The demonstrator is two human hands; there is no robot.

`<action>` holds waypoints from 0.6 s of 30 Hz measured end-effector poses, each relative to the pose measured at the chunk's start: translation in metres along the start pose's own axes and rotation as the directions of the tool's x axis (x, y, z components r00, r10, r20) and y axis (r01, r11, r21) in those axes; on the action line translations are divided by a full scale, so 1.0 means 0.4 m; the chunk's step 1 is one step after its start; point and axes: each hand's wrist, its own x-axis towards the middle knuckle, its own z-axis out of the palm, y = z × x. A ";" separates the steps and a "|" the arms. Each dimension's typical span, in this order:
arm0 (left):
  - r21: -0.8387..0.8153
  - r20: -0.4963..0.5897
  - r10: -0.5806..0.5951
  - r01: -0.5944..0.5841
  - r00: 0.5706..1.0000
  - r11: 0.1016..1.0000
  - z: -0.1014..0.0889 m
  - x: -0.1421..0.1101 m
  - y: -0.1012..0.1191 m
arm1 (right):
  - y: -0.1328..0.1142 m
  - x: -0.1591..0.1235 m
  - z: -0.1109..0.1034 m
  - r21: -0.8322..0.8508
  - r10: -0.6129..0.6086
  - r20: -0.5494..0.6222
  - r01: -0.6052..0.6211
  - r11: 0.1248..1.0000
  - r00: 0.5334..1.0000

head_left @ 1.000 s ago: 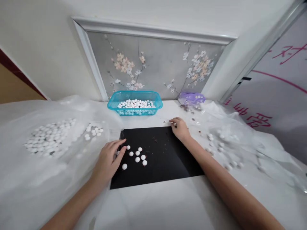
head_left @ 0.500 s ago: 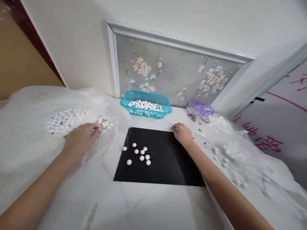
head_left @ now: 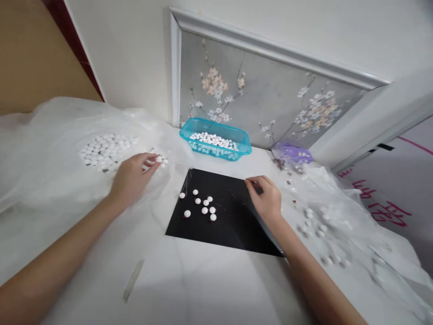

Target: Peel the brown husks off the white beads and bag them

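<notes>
The far edge of a white marbled table point(head_left: 209, 280) is backed by a pale wall on which a framed floral panel point(head_left: 267, 85) is set, and a board with red writing point(head_left: 406, 176) is seen at the right. Against the far edge, a blue basket point(head_left: 216, 152) filled with white balls is placed, with a purple packet point(head_left: 294, 153) farther right. A black mat point(head_left: 233, 230) is laid at the middle; nine loose white balls point(head_left: 204, 210) are scattered over its left half, one at its left edge, and dark bits point(head_left: 231, 194) are spread near its far right corner. The table's left side is covered by cloudy plastic point(head_left: 61, 126), where a large heap of white balls point(head_left: 104, 151) and a smaller cluster point(head_left: 164, 160) are seen. At this cluster the left hand point(head_left: 133, 176) is placed, thumb and forefinger bent around a ball; whether it is gripped cannot be told. By the mat's far right corner, the fingertips of the right hand point(head_left: 248, 180) are pinched together, and anything held is too small to be made out. Part of the mat's right edge is hidden by the right forearm. More white balls are blurred by clear plastic point(head_left: 358, 234) at the right, and both forearms are cut off below.
</notes>
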 end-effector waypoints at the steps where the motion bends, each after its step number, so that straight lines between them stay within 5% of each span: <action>1: -0.144 0.003 -0.024 0.024 1.000 0.989 0.011 -0.025 0.035 | -0.031 -0.031 -0.005 0.122 -0.012 -0.075 0.021 0.992 0.997; 2: -0.300 0.052 -0.058 0.071 0.997 0.951 0.024 -0.056 0.071 | -0.061 -0.061 -0.009 0.217 -0.015 -0.122 0.041 0.975 0.992; 4: -0.560 0.323 -0.044 0.228 0.945 0.797 0.056 -0.125 0.137 | -0.118 -0.109 -0.017 0.335 -0.008 -0.162 0.063 0.940 0.987; 6: -0.645 0.578 0.014 0.447 0.816 0.620 0.084 -0.188 0.182 | -0.160 -0.138 -0.021 0.396 -0.043 -0.172 0.109 0.912 0.984; 8: -0.641 0.701 0.032 0.610 0.712 0.466 0.103 -0.231 0.202 | -0.182 -0.151 -0.020 0.423 -0.062 -0.196 0.142 0.895 0.979; 12: -0.588 0.783 -0.046 0.761 0.621 0.274 0.113 -0.245 0.198 | -0.187 -0.158 -0.009 0.421 -0.119 -0.201 0.195 0.886 0.972; 18: -0.571 0.807 -0.033 0.792 0.590 0.216 0.116 -0.233 0.189 | -0.178 -0.171 0.010 0.469 -0.142 -0.116 0.180 0.865 0.983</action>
